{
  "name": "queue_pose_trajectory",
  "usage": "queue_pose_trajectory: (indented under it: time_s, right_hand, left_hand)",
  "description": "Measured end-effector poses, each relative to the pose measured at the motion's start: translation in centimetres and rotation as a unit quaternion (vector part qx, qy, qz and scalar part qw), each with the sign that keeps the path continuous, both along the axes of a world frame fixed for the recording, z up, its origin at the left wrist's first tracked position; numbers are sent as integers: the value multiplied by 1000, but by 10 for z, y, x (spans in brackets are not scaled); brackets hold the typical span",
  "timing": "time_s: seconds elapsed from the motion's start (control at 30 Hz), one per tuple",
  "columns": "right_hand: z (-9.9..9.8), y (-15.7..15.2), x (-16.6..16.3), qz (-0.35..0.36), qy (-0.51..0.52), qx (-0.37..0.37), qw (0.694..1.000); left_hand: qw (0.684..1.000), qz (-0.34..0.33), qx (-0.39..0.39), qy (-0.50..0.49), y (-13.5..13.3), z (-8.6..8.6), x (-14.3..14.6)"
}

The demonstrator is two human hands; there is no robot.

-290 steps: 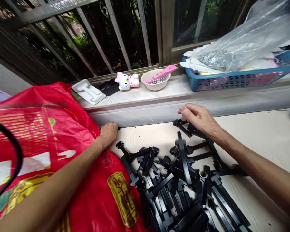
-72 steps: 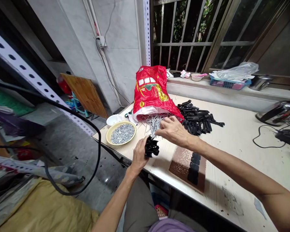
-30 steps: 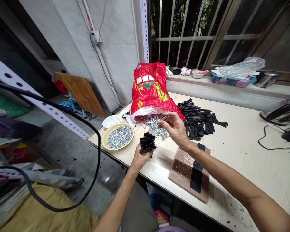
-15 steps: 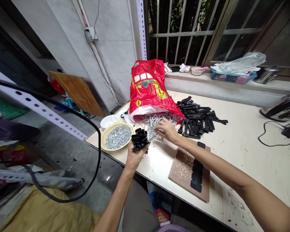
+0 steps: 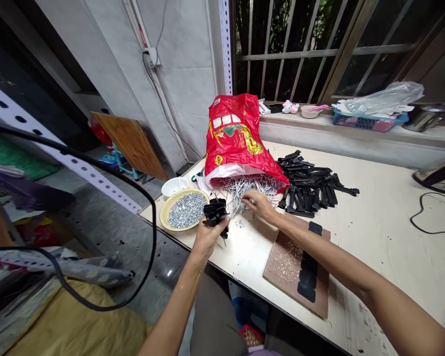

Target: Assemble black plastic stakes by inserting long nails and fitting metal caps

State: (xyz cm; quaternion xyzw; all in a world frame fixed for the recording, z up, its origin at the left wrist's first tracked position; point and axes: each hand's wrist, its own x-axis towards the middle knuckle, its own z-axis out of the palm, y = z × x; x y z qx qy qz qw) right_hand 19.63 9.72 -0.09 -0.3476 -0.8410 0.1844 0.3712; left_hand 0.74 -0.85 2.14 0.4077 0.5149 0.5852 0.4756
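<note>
A yellow dish of small silver hardware [image 5: 185, 209] is seen at centre left of the bench [image 5: 374, 232]. Just right of it, a bundle of black plastic pieces [image 5: 215, 213] is held clamped in the left hand [image 5: 207, 236]. At frame centre, the right hand [image 5: 258, 204] is laid, fingers curled, on metal pins [image 5: 244, 189] spilled from a red bag [image 5: 237, 141]; whether a pin is pinched cannot be told. Picking appears underway; a pin would next be lifted towards the bundle. The bag's yellow print is unreadable.
</note>
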Motion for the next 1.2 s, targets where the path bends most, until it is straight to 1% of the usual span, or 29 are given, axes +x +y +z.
queue_pose_trajectory:
  time_s: [0.03, 0.1, 0.2, 0.27, 0.33, 0.37, 0.4, 0.47, 0.53, 0.6, 0.67, 0.73, 0.83, 0.87, 0.93, 1.03, 1.1, 1.2]
  right_hand:
    - [7, -1, 3, -21, 65, -28, 997]
    - [23, -4, 6, -46, 182, -81, 979]
    - [51, -15, 7, -17, 307, -144, 941]
    - [67, -24, 7, 6, 348, -177, 921]
    - [80, -34, 9, 23, 345, -211, 914]
    - [85, -38, 11, 30, 326, -228, 917]
    - [89, -41, 13, 40, 293, -243, 924]
    - [95, -46, 18, 70, 193, -252, 946]
    - [102, -47, 21, 113, 77, -214, 967]
    - [108, -46, 21, 140, -22, -152, 978]
    - [115, -46, 18, 135, -94, -100, 981]
    - [120, -46, 13, 114, -169, -63, 977]
    - [127, -50, 4, 69, -277, 20, 958]
    - [129, -53, 0, 54, -304, 49, 950]
    - [132, -58, -6, 47, -350, 101, 930]
    - [133, -65, -12, 70, -400, 180, 896]
    - [130, -67, -15, 88, -413, 221, 879]
    - [126, -64, -17, 125, -409, 225, 875]
  left_hand:
    - [1000, -3, -4, 3, 1, -1, 1]
    - [1000, -9, -10, 1, 2, -2, 5]
    - [1000, -24, -14, -7, 3, 1, 14]
    - [999, -34, -15, -3, 3, 5, 20]
    - [999, -34, -15, 10, 3, 8, 24]
    - [999, -28, -13, 21, 3, 9, 25]
    - [999, -19, -9, 37, 4, 10, 26]
    - [996, 0, 7, 83, 5, 10, 25]
    - [990, 13, 26, 138, 6, 10, 24]
    - [983, 13, 32, 179, 7, 10, 24]
    - [982, 2, 23, 187, 7, 9, 26]
    - [986, -26, 5, 164, 7, 9, 29]
    - [991, -76, -31, 104, 5, 11, 33]
    - [992, -88, -43, 85, 4, 12, 33]
    - [992, -96, -59, 56, 3, 13, 33]
    - [992, -99, -72, 38, 2, 10, 30]
    - [990, -105, -89, 35, 1, 7, 30]
    - [986, -126, -109, 22, 0, 3, 32]
